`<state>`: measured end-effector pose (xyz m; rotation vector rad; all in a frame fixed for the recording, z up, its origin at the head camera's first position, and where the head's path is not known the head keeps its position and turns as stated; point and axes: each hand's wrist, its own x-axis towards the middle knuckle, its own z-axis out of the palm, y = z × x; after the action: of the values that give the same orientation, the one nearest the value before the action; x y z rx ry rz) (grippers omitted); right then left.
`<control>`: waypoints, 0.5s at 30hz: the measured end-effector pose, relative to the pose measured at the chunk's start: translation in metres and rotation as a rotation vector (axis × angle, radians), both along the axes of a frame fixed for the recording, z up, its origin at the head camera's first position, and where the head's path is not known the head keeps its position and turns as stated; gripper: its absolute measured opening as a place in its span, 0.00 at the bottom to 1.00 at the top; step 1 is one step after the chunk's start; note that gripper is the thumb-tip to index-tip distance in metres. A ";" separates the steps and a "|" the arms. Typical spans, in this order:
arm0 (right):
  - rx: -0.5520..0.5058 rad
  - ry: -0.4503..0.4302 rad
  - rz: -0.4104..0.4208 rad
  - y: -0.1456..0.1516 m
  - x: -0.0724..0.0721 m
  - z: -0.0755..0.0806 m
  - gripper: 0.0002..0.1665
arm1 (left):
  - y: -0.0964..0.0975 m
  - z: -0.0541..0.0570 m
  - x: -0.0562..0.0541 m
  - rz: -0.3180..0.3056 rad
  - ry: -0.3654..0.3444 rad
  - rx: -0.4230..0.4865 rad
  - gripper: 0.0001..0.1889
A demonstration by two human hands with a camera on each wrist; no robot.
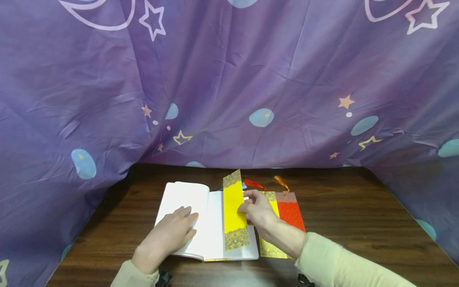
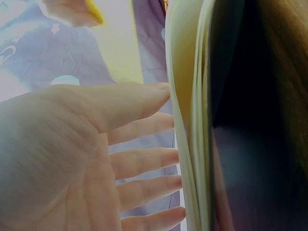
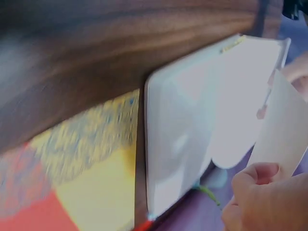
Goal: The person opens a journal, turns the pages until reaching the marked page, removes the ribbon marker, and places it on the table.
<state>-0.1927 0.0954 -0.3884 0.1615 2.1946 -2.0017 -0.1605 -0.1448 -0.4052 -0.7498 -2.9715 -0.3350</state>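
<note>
A notebook (image 1: 214, 241) lies open with blank white pages, its wooden tabletop showing around it. My left hand (image 1: 172, 231) rests on the left page, and in the left wrist view the extended fingers (image 2: 149, 161) touch the paper. Above the right page, my right hand (image 1: 261, 211) pinches a yellow bookmark (image 1: 234, 203) by its right edge. That bookmark stands tilted and has dark patterned bands at both ends. From the right wrist view, its pale back (image 3: 284, 125) faces the camera, with my thumb and fingers (image 3: 255, 179) at one edge.
Right of the notebook lie another yellow bookmark (image 1: 269, 248) and a red bookmark (image 1: 289, 213), side by side. A red tassel (image 1: 254, 184) and an orange tassel (image 1: 281, 183) extend behind them. A purple star-patterned cloth (image 1: 222, 87) hangs behind the wooden table (image 1: 358, 223).
</note>
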 end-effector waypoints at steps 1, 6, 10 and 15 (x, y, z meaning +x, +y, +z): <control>-0.001 -0.001 -0.001 0.005 0.000 0.004 0.26 | 0.000 0.000 0.000 0.004 -0.007 0.000 0.19; 0.020 0.012 -0.014 0.033 0.001 0.024 0.25 | 0.000 -0.001 0.000 0.010 -0.024 0.008 0.20; 0.015 0.033 -0.011 0.057 -0.001 0.038 0.25 | 0.000 -0.002 0.000 -0.004 0.000 0.009 0.19; 0.006 0.069 0.000 0.088 -0.006 0.054 0.25 | 0.001 -0.001 0.000 -0.003 0.018 0.005 0.18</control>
<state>-0.1985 0.1830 -0.3341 0.0953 2.2422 -2.0300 -0.1602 -0.1441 -0.4062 -0.7531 -2.9521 -0.3346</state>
